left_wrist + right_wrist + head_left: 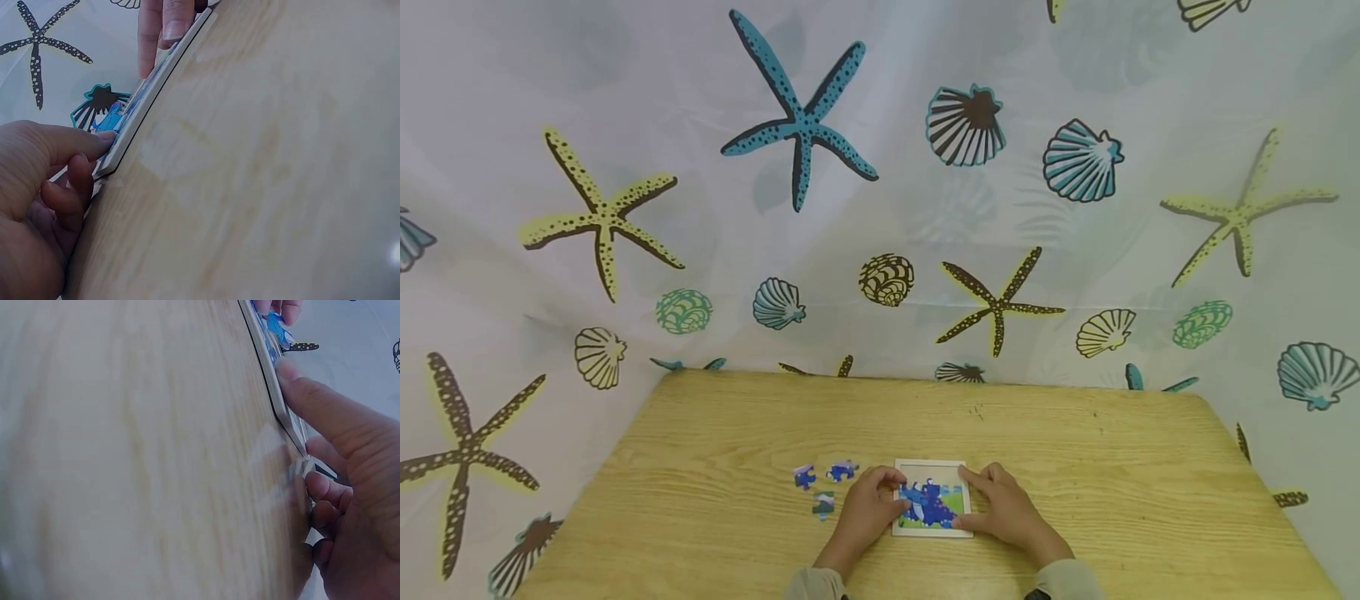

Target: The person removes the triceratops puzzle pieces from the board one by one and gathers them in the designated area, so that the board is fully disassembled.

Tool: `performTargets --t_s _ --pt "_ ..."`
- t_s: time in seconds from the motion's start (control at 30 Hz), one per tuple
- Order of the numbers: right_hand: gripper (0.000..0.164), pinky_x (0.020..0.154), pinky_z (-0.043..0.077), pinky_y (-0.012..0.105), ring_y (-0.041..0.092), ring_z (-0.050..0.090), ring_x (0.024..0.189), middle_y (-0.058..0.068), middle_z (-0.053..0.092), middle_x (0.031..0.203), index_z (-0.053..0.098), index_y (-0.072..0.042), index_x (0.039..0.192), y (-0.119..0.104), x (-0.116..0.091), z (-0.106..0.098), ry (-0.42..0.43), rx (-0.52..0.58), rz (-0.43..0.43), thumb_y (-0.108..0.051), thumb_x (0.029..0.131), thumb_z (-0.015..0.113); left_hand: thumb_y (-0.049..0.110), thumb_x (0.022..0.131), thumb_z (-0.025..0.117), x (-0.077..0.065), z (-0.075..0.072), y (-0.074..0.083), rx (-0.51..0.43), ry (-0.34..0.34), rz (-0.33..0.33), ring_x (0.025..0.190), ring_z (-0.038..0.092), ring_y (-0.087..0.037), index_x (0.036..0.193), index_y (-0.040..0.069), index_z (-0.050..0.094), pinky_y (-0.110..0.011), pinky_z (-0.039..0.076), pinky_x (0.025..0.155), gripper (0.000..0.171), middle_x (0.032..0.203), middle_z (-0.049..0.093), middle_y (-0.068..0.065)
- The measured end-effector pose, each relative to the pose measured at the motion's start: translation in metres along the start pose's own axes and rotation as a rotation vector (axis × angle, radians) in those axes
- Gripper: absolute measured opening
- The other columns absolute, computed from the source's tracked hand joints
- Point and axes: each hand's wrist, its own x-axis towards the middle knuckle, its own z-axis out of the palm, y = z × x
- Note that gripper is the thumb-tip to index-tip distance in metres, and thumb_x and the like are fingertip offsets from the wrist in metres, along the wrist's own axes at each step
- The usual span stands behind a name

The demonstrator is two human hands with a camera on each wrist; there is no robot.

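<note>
A small jigsaw puzzle in a white frame (pixel 934 534) lies flat on the table in the head view, its picture blue, purple and green, with a pale bare strip along the top. My left hand (pixel 868 505) is at the frame's left side, pinching a light-blue puzzle piece (pixel 915 496) by its edge. That blue piece (pixel 277 328) stands tilted above the tray in the right wrist view. Gripping the frame's right side is my right hand (pixel 1006 510), its thumb (pixel 309 394) on the near rim and its forefinger at the upper right corner.
Left of the frame lie three loose puzzle pieces: one purple-blue (pixel 805 476), one dark blue (pixel 842 471) and one grey-green (pixel 823 503). The wooden table (pixel 715 467) meets a white curtain (pixel 880 208) printed with starfish and shells at its back and sides.
</note>
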Motion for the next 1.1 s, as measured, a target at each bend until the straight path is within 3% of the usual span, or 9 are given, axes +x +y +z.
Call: performTargets --t_s 0.2,0.3,0.4,0.63,0.87,1.1 --pt "0.082 0.070 0.028 0.031 0.016 0.031 0.080 -0.001 0.032 0.089 0.047 -0.007 0.139 0.001 0.000 0.000 0.006 -0.010 -0.002 -0.044 0.073 0.078 0.007 0.084 0.070 0.002 0.000 -0.006 -0.117 0.021 -0.002 0.074 0.054 -0.014 0.098 0.006 0.065 -0.026 0.046 0.063 0.015 0.090 0.061 -0.003" --pt "0.082 0.070 0.028 0.031 0.016 0.031 0.080 -0.001 0.032 0.089 0.047 -0.006 0.139 0.001 0.000 0.000 0.008 -0.009 -0.011 -0.044 0.073 0.077 0.014 0.088 0.067 0.005 0.000 -0.011 -0.173 0.054 -0.027 0.076 0.056 -0.013 0.098 0.007 0.066 -0.025 0.048 0.064 0.012 0.090 0.063 -0.003" --pt "0.082 0.070 0.028 0.030 0.015 0.031 0.080 -0.001 0.032 0.089 0.048 -0.006 0.138 0.001 -0.001 0.001 0.008 -0.011 -0.016 -0.045 0.073 0.077 0.019 0.087 0.069 0.008 -0.003 -0.014 -0.233 0.073 -0.078 0.079 0.057 -0.013 0.099 0.008 0.068 -0.025 0.048 0.067 0.017 0.092 0.064 -0.002" --pt "0.082 0.070 0.027 0.030 0.016 0.031 0.079 0.000 0.031 0.088 0.047 -0.006 0.139 0.001 -0.001 0.002 -0.005 0.013 0.002 -0.044 0.073 0.078 0.021 0.084 0.072 0.002 -0.016 -0.013 -0.396 0.039 -0.203 0.070 0.053 -0.013 0.105 0.006 0.067 -0.022 0.045 0.056 0.027 0.090 0.063 -0.004" --pt "0.082 0.069 0.027 0.029 0.015 0.030 0.079 0.000 0.030 0.088 0.046 -0.006 0.139 0.002 0.000 0.003 -0.005 0.000 -0.012 -0.045 0.073 0.077 0.020 0.083 0.073 -0.006 -0.035 -0.018 -0.350 0.064 -0.239 0.069 0.053 -0.011 0.103 0.003 0.069 -0.023 0.047 0.057 0.026 0.086 0.065 0.000" --pt "0.082 0.070 0.027 0.030 0.016 0.030 0.079 0.000 0.031 0.089 0.045 -0.006 0.140 0.000 0.000 0.000 -0.006 0.003 -0.008 -0.045 0.074 0.076 0.009 0.081 0.073 -0.011 -0.054 -0.018 -0.256 0.137 -0.219 0.064 0.053 -0.009 0.096 -0.001 0.070 -0.020 0.043 0.052 0.019 0.081 0.066 -0.001"
